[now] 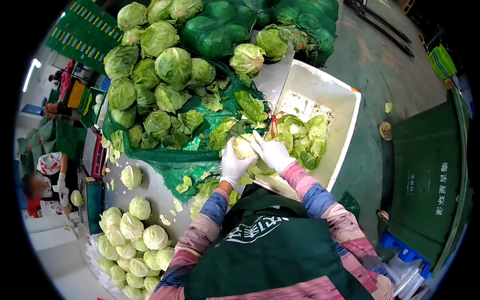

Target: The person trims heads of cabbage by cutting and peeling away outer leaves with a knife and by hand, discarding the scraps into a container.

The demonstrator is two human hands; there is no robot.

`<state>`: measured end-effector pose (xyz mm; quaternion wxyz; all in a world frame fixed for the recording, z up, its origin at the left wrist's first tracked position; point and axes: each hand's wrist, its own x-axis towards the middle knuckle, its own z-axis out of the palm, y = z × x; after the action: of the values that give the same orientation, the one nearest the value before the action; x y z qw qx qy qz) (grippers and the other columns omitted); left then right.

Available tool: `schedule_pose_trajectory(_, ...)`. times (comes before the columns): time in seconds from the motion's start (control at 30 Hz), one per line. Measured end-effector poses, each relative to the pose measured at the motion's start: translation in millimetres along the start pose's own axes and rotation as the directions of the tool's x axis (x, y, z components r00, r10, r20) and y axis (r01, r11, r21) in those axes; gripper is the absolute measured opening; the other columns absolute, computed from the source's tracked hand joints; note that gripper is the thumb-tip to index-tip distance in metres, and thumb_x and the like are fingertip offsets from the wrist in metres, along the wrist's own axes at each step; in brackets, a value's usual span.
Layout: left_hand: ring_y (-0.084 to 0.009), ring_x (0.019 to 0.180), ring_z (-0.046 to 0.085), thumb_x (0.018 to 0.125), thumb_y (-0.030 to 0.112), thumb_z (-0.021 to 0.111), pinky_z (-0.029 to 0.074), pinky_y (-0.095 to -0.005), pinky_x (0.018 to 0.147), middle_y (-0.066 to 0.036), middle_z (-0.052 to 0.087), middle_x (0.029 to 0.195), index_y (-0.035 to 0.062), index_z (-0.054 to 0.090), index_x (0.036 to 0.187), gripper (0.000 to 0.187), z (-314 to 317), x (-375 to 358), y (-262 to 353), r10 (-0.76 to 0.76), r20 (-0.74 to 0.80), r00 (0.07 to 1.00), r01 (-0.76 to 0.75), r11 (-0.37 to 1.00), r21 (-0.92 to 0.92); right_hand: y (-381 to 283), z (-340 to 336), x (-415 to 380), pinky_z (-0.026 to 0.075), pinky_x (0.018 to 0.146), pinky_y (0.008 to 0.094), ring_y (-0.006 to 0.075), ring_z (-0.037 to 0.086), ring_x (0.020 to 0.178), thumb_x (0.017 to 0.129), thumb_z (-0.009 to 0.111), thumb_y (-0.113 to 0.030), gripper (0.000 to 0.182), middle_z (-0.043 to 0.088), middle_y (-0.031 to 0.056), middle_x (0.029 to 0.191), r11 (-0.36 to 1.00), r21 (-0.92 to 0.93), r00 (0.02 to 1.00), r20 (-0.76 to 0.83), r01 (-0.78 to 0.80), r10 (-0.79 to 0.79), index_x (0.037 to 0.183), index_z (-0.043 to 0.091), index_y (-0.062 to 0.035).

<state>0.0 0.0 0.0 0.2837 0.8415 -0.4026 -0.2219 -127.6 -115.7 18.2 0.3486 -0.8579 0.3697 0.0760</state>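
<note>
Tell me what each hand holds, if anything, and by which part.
The left hand holds a cabbage by its left and near sides. The right hand seems to hold a knife, but where it grips cannot be made out.

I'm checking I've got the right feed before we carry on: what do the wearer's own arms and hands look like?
The left hand and right hand are both gloved in white. The left sleeve and right sleeve are long, with bands of pink and blue.
</note>
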Motion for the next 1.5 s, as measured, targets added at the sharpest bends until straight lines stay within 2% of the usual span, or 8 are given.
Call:
schedule_pose_trajectory(0.37, -0.0324, 0.115, 0.055, 0.067, 0.022, 0.084, 0.043, -0.0368, 0.101, -0.020, 0.053, 0.126, 0.0011, 0.039, 0.137, 0.086, -18, -26, -37, 0.222, 0.012, 0.975, -0.210, 0.938, -0.277, 75, 31, 31, 0.050, 0.078, 0.0444, 0.0372, 0.064, 0.088, 0.095, 0.042, -0.049, 0.044, 0.067, 0.0202, 0.097, 0.986, 0.163, 0.976, -0.214, -0.015, 0.050, 0.124, 0.060, -0.0207)
schedule_pose_trajectory(0.57, -0.0242, 0.112, 0.055, 0.079, 0.023, 0.076, 0.054, -0.0348, 0.083, -0.016, 0.048, 0.130, 0.0041, 0.032, 0.143, 0.080, -37, -53, -41, -0.227, 0.288, 0.930, 0.362, 0.696, -0.620, 18, 30, 5, 0.050, 0.079, 0.0416, 0.0357, 0.066, 0.089, 0.084, 0.054, -0.062, 0.085, 0.069, 0.0211, 0.094, 0.820, 0.545, 0.983, 0.057, -0.177, 0.175, 0.147, 0.029, -0.0110)
schedule_pose_trajectory(0.67, -0.0280, 0.104, 0.058, 0.082, 0.028, 0.073, 0.056, -0.0403, 0.072, -0.017, 0.048, 0.126, 0.0092, 0.027, 0.141, 0.076, -26, -39, -29, -0.405, 0.332, 0.852, 0.515, 0.531, -0.673, -25, 34, -19, 0.048, 0.086, 0.0373, 0.0398, 0.063, 0.098, 0.075, 0.066, -0.062, 0.108, 0.064, 0.0243, 0.110, 0.958, 0.283, 0.995, -0.065, -0.052, 0.073, 0.151, 0.011, -0.0083)
schedule_pose_trajectory(0.87, -0.0292, 0.098, 0.061, 0.084, 0.021, 0.073, 0.058, -0.0451, 0.071, -0.017, 0.051, 0.116, 0.0092, 0.031, 0.123, 0.058, -15, -26, -25, -0.497, 0.342, 0.798, 0.534, 0.320, -0.782, 21, 81, -2, 0.051, 0.076, 0.0327, 0.0275, 0.067, 0.082, 0.073, 0.079, -0.036, 0.064, 0.069, 0.0174, 0.089, 0.715, 0.630, 0.934, -0.344, 0.304, -0.095, 0.130, 0.058, -0.0142)
schedule_pose_trajectory(0.9, -0.0292, 0.098, 0.061, 0.084, 0.021, 0.073, 0.058, -0.0451, 0.071, -0.017, 0.051, 0.116, 0.0092, 0.031, 0.123, 0.058, -17, -27, -29, -0.497, 0.344, 0.797, 0.536, 0.321, -0.781, 23, 68, -5, 0.051, 0.071, 0.0348, 0.0261, 0.067, 0.075, 0.078, 0.074, -0.031, 0.045, 0.069, 0.0131, 0.083, 0.583, 0.812, 0.997, -0.054, 0.011, 0.057, 0.119, 0.064, -0.0160)
schedule_pose_trajectory(1.07, -0.0276, 0.102, 0.061, 0.082, 0.016, 0.074, 0.058, -0.0408, 0.075, -0.017, 0.053, 0.119, 0.0069, 0.032, 0.127, 0.063, -18, -33, -42, -0.380, 0.336, 0.862, 0.485, 0.422, -0.766, 79, 93, 24, 0.052, 0.071, 0.0380, 0.0297, 0.068, 0.078, 0.076, 0.070, -0.031, 0.037, 0.069, 0.0142, 0.084, 0.753, 0.623, 0.920, -0.135, -0.210, 0.369, 0.107, 0.064, -0.0113)
schedule_pose_trajectory(1.27, -0.0241, 0.113, 0.056, 0.069, 0.012, 0.084, 0.049, -0.0316, 0.091, -0.020, 0.053, 0.124, -0.0022, 0.028, 0.130, 0.084, 11, -49, -41, -0.103, 0.036, 0.994, 0.108, 0.867, -0.487, -8, 21, -28, 0.044, 0.097, 0.0401, 0.0337, 0.055, 0.116, 0.069, 0.069, -0.062, 0.094, 0.056, 0.0204, 0.128, 0.985, 0.170, 0.981, -0.196, 0.038, -0.004, 0.143, 0.039, -0.0123)
schedule_pose_trajectory(1.5, -0.0351, 0.122, 0.050, 0.061, 0.025, 0.088, 0.040, -0.0383, 0.103, -0.023, 0.050, 0.130, -0.0034, 0.034, 0.133, 0.095, 5, -54, -37, 0.085, -0.037, 0.996, -0.091, 0.969, -0.231, -4, 41, -15, 0.046, 0.088, 0.0429, 0.0354, 0.056, 0.104, 0.071, 0.067, -0.063, 0.071, 0.057, 0.0171, 0.114, 0.976, 0.195, 0.965, -0.258, 0.098, -0.045, 0.114, 0.061, -0.0069)
